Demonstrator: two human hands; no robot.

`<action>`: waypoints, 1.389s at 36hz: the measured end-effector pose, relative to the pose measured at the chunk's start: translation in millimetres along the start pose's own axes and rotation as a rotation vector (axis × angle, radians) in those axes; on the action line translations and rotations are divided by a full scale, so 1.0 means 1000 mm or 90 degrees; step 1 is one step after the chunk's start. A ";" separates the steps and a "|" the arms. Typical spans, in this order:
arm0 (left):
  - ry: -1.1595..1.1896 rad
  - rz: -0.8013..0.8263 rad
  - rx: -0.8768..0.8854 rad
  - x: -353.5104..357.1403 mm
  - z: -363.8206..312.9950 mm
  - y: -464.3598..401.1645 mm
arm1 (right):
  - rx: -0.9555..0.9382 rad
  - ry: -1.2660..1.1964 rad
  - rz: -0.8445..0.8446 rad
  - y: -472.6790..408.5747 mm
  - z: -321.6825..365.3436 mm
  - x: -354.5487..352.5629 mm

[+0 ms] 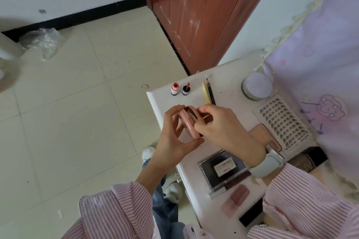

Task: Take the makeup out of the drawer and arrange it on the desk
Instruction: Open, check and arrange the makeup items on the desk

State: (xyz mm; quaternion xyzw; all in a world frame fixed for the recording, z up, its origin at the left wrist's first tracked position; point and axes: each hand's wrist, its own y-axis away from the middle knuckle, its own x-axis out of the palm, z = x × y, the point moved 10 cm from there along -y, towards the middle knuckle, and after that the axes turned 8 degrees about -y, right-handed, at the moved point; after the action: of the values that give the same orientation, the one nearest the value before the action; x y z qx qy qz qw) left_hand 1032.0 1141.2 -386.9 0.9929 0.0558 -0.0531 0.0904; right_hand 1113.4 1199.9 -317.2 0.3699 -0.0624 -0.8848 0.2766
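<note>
A pink round compact [189,122], its lid partly raised, is held over the left edge of the white desk [159,99]. My left hand [172,134] grips it from the left and below. My right hand [221,124] pinches its far rim and lid from the right. Laid out on the desk are two small bottles [179,89], a yellow stick and a dark pencil [208,91], a round jar [256,85], a false-lash tray [283,122], a beige palette [262,134], a dark palette [223,170] and a pink case [236,199].
A lilac cloth [320,64] hangs over the desk's right side. A brown door [196,11] stands behind the desk. Tiled floor [77,112] spreads to the left, with a crumpled plastic bag [41,41] by the wall. My shoes [172,190] show below the desk edge.
</note>
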 end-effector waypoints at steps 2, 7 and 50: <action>0.017 0.008 0.003 0.001 -0.002 -0.001 | 0.005 -0.007 -0.007 -0.002 -0.002 -0.006; -0.018 -0.002 0.026 -0.002 -0.004 -0.002 | 0.000 0.034 -0.014 -0.006 -0.005 -0.009; -0.700 -0.102 0.283 -0.009 -0.009 -0.013 | -0.091 0.044 -0.210 -0.005 -0.018 -0.031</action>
State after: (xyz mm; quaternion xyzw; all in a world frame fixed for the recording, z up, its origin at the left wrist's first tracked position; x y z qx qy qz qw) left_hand 1022.7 1155.0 -379.5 0.8074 0.0630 -0.5766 -0.1084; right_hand 1141.3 1222.2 -312.8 0.3848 0.0720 -0.9071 0.1550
